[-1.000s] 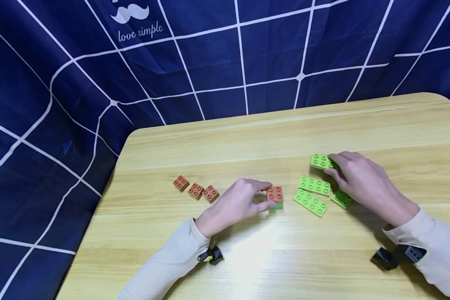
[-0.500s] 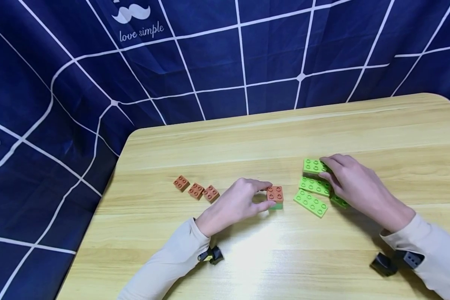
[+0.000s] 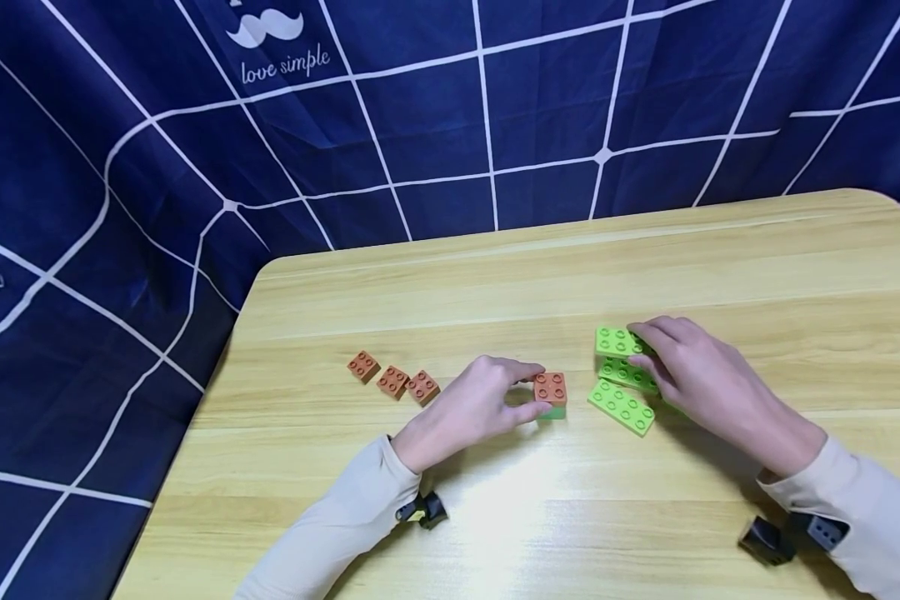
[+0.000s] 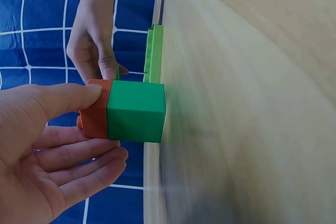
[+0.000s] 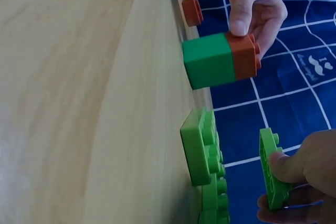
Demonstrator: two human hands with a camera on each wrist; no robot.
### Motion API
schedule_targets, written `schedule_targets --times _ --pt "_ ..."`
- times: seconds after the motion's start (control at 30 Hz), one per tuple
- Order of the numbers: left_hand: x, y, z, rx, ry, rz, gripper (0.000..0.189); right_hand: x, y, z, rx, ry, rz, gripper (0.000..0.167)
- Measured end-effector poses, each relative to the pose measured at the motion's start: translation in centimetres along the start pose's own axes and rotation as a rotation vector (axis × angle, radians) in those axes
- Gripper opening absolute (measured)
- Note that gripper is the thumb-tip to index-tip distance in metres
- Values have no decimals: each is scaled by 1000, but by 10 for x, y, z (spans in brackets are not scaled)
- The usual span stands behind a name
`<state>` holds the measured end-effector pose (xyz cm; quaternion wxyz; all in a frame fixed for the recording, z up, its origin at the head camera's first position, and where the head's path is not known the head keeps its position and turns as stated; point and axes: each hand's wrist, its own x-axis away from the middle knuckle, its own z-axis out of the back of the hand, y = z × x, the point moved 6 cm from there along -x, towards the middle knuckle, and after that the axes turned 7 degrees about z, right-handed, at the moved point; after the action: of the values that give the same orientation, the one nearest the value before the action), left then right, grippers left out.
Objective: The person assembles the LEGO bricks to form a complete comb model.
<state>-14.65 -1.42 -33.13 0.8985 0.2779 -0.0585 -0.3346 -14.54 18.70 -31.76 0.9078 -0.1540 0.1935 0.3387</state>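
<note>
Thumb and fingers of my left hand (image 3: 476,408) pinch an orange square toy building brick (image 3: 550,389), which sits on top of a taller green brick (image 4: 136,111) standing on the table. To the right, my right hand (image 3: 701,375) pinches a thin lime-green building brick (image 3: 613,342) by its right end, raised off the table as the right wrist view shows. Beneath and in front of it lie two lime-green bricks, one partly covered (image 3: 622,372) and one slanted nearer brick (image 3: 621,406). A further lime-green brick is almost wholly hidden under the right hand.
Three loose orange bricks (image 3: 393,382) lie in a row left of my left hand. The wooden table (image 3: 450,292) ends at a dark blue curtain (image 3: 420,108) with white lines. Each wrist carries a small black camera (image 3: 768,537).
My right hand has carried the lime-green brick leftward and slightly nearer, so that it now overlaps the brick below it in view. The left hand keeps its hold on the orange brick.
</note>
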Motion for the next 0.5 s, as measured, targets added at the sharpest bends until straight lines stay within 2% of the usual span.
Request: schedule_targets --times 0.2,0.5 --pt "-1 1 0 10 -7 10 45 1 -8 0 -8 14 35 40" --pt "-1 -1 1 19 -14 32 44 0 -22 -3 -34 -5 33 41"
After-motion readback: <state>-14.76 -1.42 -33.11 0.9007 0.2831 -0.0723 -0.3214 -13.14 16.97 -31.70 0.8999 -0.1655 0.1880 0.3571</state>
